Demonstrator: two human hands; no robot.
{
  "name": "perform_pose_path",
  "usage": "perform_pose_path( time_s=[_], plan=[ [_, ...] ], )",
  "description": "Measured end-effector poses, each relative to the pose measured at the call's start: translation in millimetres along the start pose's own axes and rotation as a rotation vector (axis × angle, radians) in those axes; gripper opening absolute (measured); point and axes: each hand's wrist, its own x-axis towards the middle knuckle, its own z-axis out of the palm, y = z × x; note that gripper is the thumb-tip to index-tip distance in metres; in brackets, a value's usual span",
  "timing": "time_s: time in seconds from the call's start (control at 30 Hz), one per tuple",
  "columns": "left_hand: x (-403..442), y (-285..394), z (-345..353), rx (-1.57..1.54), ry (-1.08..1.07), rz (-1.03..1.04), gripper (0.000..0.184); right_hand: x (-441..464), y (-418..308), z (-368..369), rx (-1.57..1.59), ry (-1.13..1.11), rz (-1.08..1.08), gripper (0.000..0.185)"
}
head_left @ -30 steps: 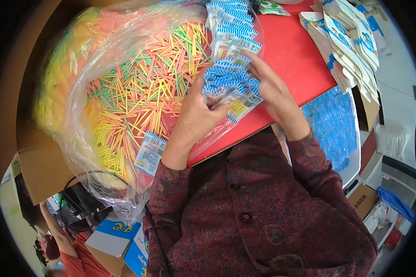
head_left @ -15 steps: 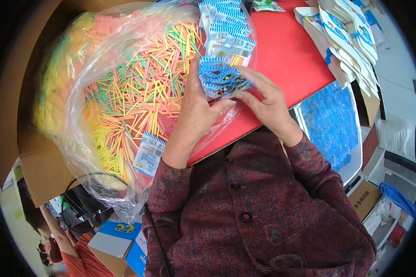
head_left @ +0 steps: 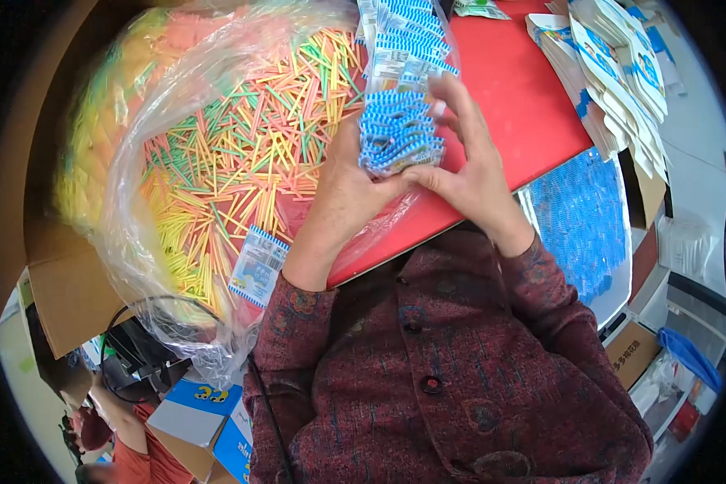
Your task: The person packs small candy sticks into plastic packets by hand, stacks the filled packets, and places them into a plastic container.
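A stack of blue-striped packets [head_left: 399, 133] is held between my two hands above the red tabletop [head_left: 508, 105]. My left hand [head_left: 343, 189] wraps round the stack's left and lower side. My right hand [head_left: 468, 165] is at its right, thumb against the lower edge, fingers raised and partly spread beside it. Beyond the stack lies a row of similar packets [head_left: 407, 48]. Left of my hands, many pink, yellow and green sticks [head_left: 250, 145] lie in an open clear plastic bag [head_left: 125, 185]. A single packet [head_left: 258, 266] lies near my left wrist.
Flat white-and-blue cartons [head_left: 613, 73] are piled at the right. Below them stands a white bin of blue packets [head_left: 581, 226]. A blue-and-white box [head_left: 194, 415] is at lower left, near another person's arm [head_left: 125, 419]. A black cable [head_left: 266, 403] hangs by my left sleeve.
The stack was fanned and tilted and is now upright and more even between my hands. My right hand moved down to its lower edge, then its fingers rose. The other person's arm shifted.
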Motion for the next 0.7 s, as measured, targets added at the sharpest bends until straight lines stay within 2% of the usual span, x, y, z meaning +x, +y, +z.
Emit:
perform_pose_path(
  time_s=[0.1,0.13,0.2,0.27,0.33,0.4,0.43,0.5,0.6,0.7],
  plan=[
    [-5,2,5,-0.021,-0.003,0.027,0.082,11,13,-8,0.115,-0.111,-0.046,0.099],
    [-8,4,3,0.094,0.03,0.098,0.081,10,9,-11,0.106,-0.089,-0.038,0.099],
    [-10,13,5,0.294,0.067,0.263,0.078,10,-8,-17,0.176,-0.252,0.028,0.102],
    [-20,36,8,0.046,-0.008,-0.009,0.067,3,-17,-23,0.168,-0.207,-0.046,0.098],
    [-16,12,3,0.219,-0.096,0.102,0.057,-3,-9,-16,0.206,-0.154,-0.021,0.092],
    [-12,3,4,0.383,-0.16,0.053,0.046,-6,17,-8,0.255,-0.19,0.012,0.086],
    [-11,6,8,0.376,-0.193,0.072,0.046,-3,17,-13,0.236,-0.158,0.023,0.086],
    [-17,14,9,0.292,-0.036,-0.008,0.044,-4,9,-16,0.263,-0.235,0.019,0.082],
    [-30,55,11,0.316,-0.049,-0.054,0.038,-7,-9,-32,0.279,-0.169,-0.067,0.08],
    [-46,79,11,0.404,-0.122,-0.064,0.043,-25,-18,-46,0.343,-0.08,-0.133,0.078]
  ],
)
